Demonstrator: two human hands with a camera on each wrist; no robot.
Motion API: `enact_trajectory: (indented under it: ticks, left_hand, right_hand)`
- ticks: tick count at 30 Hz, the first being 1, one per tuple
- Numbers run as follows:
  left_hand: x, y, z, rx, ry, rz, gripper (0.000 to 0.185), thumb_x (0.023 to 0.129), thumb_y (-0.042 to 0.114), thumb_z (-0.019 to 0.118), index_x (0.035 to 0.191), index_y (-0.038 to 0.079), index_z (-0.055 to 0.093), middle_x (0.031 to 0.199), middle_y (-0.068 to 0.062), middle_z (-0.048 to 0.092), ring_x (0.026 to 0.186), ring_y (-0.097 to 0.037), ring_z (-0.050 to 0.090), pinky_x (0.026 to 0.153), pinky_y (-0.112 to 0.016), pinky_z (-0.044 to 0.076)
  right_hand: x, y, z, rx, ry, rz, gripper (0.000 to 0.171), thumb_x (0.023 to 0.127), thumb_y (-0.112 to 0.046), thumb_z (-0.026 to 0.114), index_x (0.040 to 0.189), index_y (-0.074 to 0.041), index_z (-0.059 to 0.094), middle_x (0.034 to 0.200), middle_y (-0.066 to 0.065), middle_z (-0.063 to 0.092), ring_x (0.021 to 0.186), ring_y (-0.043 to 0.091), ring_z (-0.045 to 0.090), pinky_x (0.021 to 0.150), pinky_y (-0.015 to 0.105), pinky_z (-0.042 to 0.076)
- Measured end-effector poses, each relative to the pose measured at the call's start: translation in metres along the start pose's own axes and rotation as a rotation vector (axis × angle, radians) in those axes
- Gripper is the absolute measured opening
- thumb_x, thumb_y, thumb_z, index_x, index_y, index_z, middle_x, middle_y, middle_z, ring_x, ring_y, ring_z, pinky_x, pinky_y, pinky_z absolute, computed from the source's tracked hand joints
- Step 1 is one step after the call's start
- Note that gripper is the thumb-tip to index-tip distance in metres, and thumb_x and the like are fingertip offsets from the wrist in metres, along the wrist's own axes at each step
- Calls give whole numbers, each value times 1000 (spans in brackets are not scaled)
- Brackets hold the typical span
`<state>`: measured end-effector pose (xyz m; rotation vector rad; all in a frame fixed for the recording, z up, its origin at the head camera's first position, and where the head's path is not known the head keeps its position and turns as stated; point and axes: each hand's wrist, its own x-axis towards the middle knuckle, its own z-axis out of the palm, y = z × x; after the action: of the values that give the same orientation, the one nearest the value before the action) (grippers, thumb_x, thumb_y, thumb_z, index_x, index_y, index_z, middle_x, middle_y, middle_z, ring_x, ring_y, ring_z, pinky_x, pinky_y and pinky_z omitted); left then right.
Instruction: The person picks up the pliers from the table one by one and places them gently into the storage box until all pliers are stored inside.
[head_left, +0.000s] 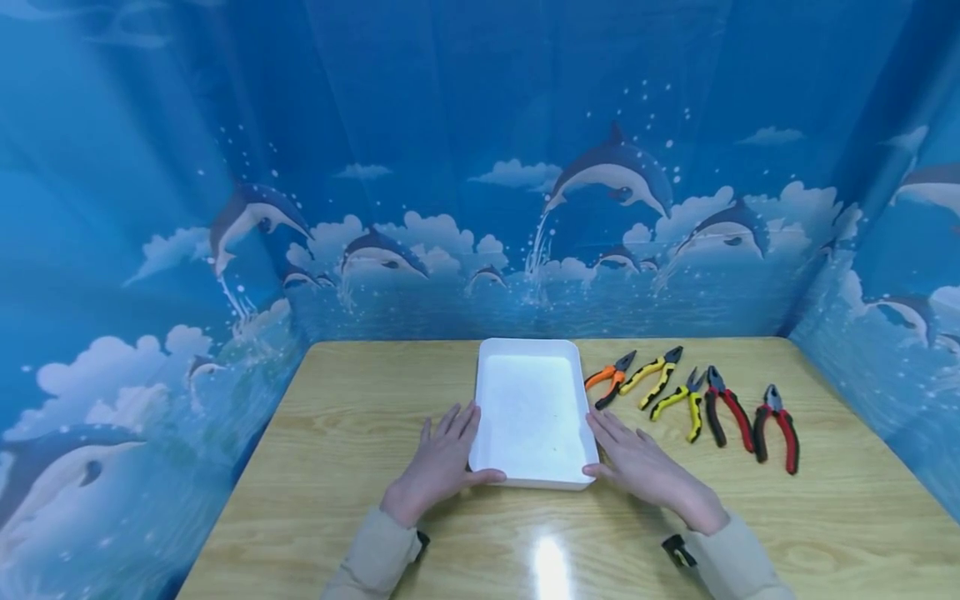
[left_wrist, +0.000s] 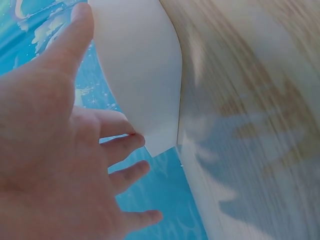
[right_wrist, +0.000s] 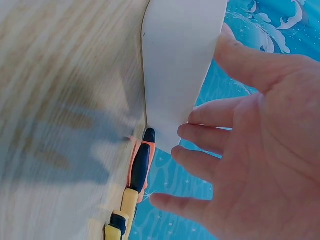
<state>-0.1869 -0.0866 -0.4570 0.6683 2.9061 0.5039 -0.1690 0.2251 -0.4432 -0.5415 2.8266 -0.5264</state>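
Note:
A white rectangular tray [head_left: 532, 417] lies on the wooden table with bare floor inside. My left hand [head_left: 438, 458] rests at its left side, fingers straight along the wall and thumb at the near rim. On the opposite side my right hand [head_left: 645, 462] mirrors it, fingertips at the right wall and thumb at the near corner. In the left wrist view the left hand [left_wrist: 65, 145] has its fingers spread beside the tray's outer wall [left_wrist: 142, 65]. The right wrist view shows the right hand [right_wrist: 250, 135] with extended fingers against the other wall [right_wrist: 180, 55].
Right of the tray lie orange-handled pliers [head_left: 611, 379], yellow-and-black pliers [head_left: 654, 377], smaller yellow-green pliers [head_left: 684, 404] and two red-and-black pliers [head_left: 729, 408], [head_left: 777, 429]. The orange pair is close to the tray's right wall. A dolphin-printed curtain [head_left: 450, 167] stands behind the wooden table [head_left: 360, 400].

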Motion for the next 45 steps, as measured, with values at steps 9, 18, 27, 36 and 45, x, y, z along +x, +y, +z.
enact_trajectory:
  ticks: [9,18,27,36,45]
  left_hand:
    - [-2,3,0,38,14,11,107,85,69,64,158,-1,28,165,-19,26,153,-42,19,119,-71,14]
    - [-2,2,-2,18,9,3,107,85,68,65,158,0,27,166,-18,25,153,-41,19,120,-70,14]
    - [-3,3,-4,12,10,-1,107,85,67,66,158,-1,29,165,-18,26,153,-41,20,120,-70,14]
    - [-3,3,-1,22,6,-6,107,84,68,65,158,-1,29,165,-18,26,152,-41,20,120,-70,14]
    - [-3,1,0,21,3,8,107,85,69,64,158,0,29,165,-17,26,153,-41,20,120,-70,14]
  right_hand:
    - [0,-1,-1,-26,-22,23,81,100,-38,62,158,5,24,165,25,18,151,46,18,115,75,17]
    - [3,-4,-4,-25,-19,4,85,98,-42,64,156,7,27,163,28,21,149,49,21,114,73,23]
    - [18,3,-19,-94,165,38,62,102,-31,61,151,1,43,152,28,45,128,49,52,97,62,51]
    - [71,27,-26,-215,318,68,27,98,-14,67,123,-2,71,116,23,66,88,34,66,63,42,56]
    - [95,38,-22,-245,268,50,24,99,-11,66,118,1,73,113,22,66,101,40,64,86,54,56]
